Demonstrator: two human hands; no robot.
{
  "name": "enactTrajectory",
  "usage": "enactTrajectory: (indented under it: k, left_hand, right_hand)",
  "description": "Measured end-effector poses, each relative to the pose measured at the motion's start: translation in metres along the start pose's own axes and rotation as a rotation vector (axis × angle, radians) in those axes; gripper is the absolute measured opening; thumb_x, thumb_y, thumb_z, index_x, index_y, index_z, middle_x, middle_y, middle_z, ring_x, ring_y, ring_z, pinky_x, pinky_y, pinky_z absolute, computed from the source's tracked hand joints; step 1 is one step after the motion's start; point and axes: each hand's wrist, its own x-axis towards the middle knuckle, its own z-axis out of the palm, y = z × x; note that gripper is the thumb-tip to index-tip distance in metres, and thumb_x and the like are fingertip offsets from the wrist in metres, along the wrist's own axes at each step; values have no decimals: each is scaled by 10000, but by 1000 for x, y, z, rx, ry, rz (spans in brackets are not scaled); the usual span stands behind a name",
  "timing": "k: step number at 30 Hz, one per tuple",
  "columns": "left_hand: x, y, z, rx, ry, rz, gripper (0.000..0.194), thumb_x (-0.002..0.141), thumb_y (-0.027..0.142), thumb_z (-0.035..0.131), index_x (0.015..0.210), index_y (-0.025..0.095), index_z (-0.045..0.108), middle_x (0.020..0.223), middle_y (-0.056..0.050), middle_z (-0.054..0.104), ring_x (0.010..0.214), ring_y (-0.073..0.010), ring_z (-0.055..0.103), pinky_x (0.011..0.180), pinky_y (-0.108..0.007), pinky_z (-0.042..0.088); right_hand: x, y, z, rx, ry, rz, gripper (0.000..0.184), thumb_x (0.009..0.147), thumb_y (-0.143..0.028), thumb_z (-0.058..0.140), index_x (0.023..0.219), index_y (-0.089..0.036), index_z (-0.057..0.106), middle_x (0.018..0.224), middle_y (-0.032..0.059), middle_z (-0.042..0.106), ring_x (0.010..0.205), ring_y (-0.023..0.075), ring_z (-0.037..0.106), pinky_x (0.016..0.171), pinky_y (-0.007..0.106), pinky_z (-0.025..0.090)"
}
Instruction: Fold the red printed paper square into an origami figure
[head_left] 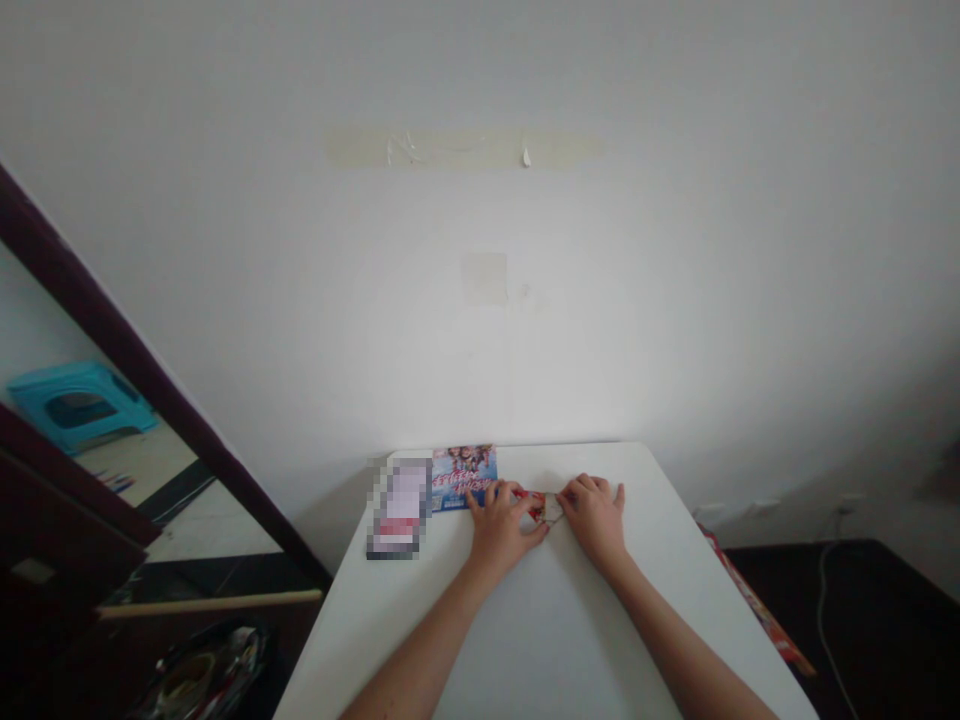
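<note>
Head view, lower centre: the left hand [502,522], half spread, touches a small red-and-pale item [551,508], its grip unclear; the right hand [596,512], fingers drawn together, pinches the item's right end over the white worktop [517,640]. Leftward lies a blue leaflet [459,468].

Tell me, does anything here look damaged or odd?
Yes, the wall above the table: a yellowish strip with small peeling-looking bits marks it, and a greyish square patch sits below. Both break up the otherwise plain surface.
</note>
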Motion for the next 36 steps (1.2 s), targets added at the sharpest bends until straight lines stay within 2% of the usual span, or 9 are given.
enactTrajectory:
  k: [22, 31, 36]
  left_hand:
    - [1, -5, 8, 23, 17, 29, 318, 772, 561, 693, 1060, 425, 704, 1284, -14, 538, 1282, -325, 372, 1081, -753, 95]
    - [0, -7, 12, 31, 45, 48, 379, 780, 545, 696, 1152, 484, 658, 1299, -9, 534, 1304, -329, 353, 1085, -755, 99]
    - [1, -8, 12, 36, 36, 60, 340, 802, 562, 670, 1140, 520, 662, 1298, -5, 532, 1303, -321, 363, 1084, -762, 74]
  right_hand:
    - [-1, -3, 2, -71, 17, 10, 159, 921, -343, 533, 870, -251, 651, 992, 30, 639, 1101, 255, 505, 1100, 661, 149]
    - [-1, -3, 3, -55, 13, 13, 154, 920, -352, 540, 873, -250, 646, 992, 32, 635, 1105, 261, 499, 1092, 657, 168]
    - [0, -1, 5, -24, 1, 32, 146, 915, -358, 548, 887, -261, 653, 990, 30, 632, 1114, 263, 493, 1083, 653, 185]
